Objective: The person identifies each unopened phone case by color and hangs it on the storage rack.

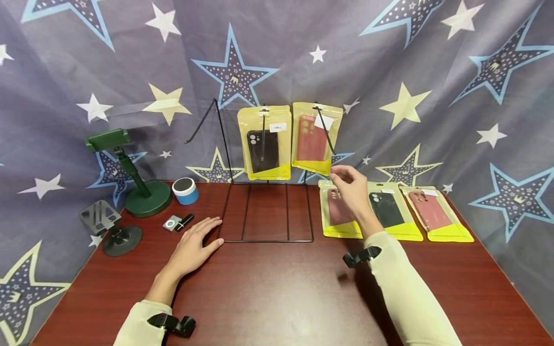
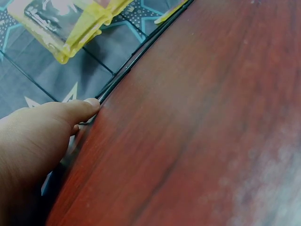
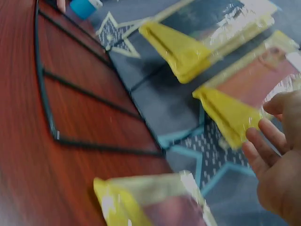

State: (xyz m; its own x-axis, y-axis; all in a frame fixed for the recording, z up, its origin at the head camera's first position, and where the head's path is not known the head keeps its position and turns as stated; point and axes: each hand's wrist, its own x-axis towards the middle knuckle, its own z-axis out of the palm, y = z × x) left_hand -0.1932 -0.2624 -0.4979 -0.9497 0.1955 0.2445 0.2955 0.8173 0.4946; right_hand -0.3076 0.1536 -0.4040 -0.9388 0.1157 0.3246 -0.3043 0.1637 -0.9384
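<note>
the right hand (image 1: pixel 352 187) is raised at the lower right corner of the hanging red packet (image 1: pixel 311 139), thumb and fingertips right by its yellow bottom edge; whether they pinch the film or only brush it, i cannot tell. the left hand (image 1: pixel 195 247) has hold of nothing: its fingers lie extended at the left side of the base of the wire rack (image 1: pixel 268 240), the thumb touching the wire.

the red packet hangs by its top on the right-hand hook (image 1: pixel 325 129). it looks light, a slick, glossy pouch around a phone case, so i'd expect the film to give and slide while the case inside stays fairly stiff. little here seems fragile, though the hang hole could tear under a hard tug. the flat top beside that hole looks like the best place to take hold; the yellow bottom edge should do for straightening.

just to its left hangs a dark packet (image 1: pixel 272 156), which looks thicker, perhaps more than one pouch. farther right, a nearer pouch (image 1: pixel 339 211), a middle pouch (image 1: pixel 387 209) and an end pouch (image 1: pixel 433 211) lie in a row on the table (image 1: pixel 277 288).
</note>
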